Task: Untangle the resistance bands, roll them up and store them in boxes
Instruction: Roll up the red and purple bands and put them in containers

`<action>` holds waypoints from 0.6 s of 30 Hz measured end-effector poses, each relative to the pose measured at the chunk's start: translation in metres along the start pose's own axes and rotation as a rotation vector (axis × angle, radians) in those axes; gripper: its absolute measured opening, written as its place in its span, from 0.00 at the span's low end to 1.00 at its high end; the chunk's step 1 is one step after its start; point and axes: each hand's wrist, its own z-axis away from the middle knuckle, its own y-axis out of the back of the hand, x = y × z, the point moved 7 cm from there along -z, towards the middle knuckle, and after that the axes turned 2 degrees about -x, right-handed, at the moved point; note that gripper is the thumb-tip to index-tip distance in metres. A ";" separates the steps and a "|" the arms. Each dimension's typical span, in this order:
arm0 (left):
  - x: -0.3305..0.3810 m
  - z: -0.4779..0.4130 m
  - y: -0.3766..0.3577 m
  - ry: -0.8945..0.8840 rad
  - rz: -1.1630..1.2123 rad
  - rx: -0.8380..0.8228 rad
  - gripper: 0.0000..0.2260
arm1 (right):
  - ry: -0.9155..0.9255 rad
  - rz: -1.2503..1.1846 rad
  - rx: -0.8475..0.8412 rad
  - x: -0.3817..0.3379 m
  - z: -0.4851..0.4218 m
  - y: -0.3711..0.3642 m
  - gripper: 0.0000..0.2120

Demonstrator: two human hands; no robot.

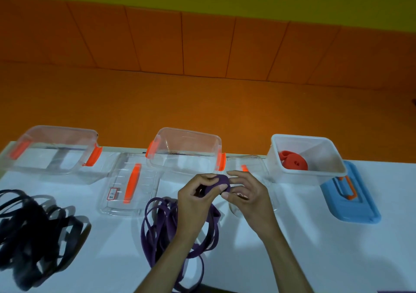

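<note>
A purple resistance band (pixel 157 227) lies in loose loops on the white table (pixel 315 247) in front of me. Its upper end is wound into a small roll (pixel 221 181) held between both hands. My left hand (pixel 195 200) grips the roll from the left, fingers curled around it. My right hand (pixel 245 193) pinches the roll's right side with thumb and fingers. A tangled black band (pixel 33 229) lies at the left. A rolled red band (pixel 292 161) sits inside the white box (pixel 333 175) at the right.
Two clear boxes with orange clips stand along the far edge, one at the left (pixel 56 150) and one in the middle (pixel 184 150). Clear lids (pixel 130 184) lie beside them, and a blue lid (pixel 351 196) rests at the right. An orange wall rises behind.
</note>
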 end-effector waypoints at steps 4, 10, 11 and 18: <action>-0.004 -0.005 -0.008 -0.043 -0.030 -0.016 0.04 | 0.013 -0.090 -0.065 -0.001 -0.005 0.004 0.13; -0.013 -0.004 -0.023 0.004 -0.062 -0.167 0.12 | -0.038 -0.169 -0.030 0.001 -0.012 0.022 0.09; -0.015 -0.005 -0.026 0.018 -0.068 -0.197 0.14 | -0.037 -0.174 -0.027 0.000 -0.012 0.025 0.11; -0.003 -0.010 -0.027 -0.007 -0.144 -0.193 0.14 | -0.012 0.030 -0.059 -0.013 -0.015 0.030 0.10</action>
